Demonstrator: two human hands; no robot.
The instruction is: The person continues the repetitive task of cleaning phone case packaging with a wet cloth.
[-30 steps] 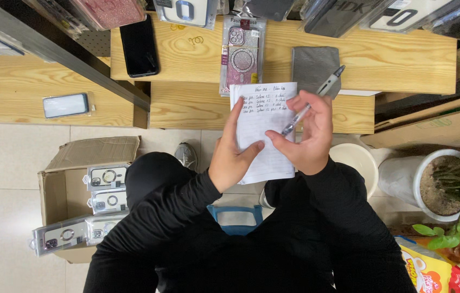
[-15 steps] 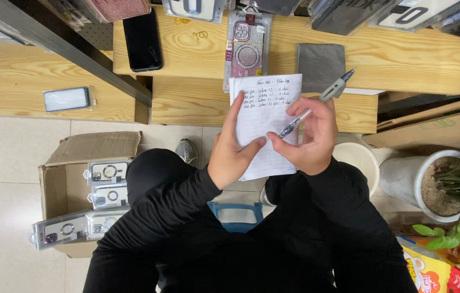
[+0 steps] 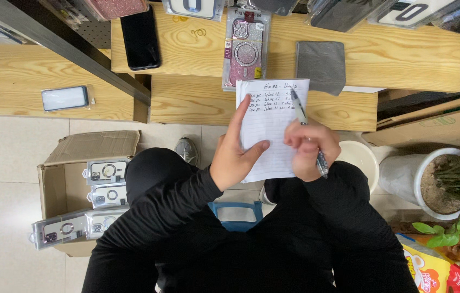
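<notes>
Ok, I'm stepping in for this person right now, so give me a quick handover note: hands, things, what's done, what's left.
Left hand holds the lined notepad up, index finger along its left edge.
Right hand grips the pen, tip at the written lines.
Done: a heading and four short lines fill the top of the page.
Left: the rest of the page is blank. Packaged phone cases sit in the cardboard box on the floor and on the wooden shelf.

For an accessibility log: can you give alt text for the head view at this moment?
A person's left hand holds a lined notepad while the right hand writes on it with a pen, above wooden shelves of packaged phone cases.
</notes>
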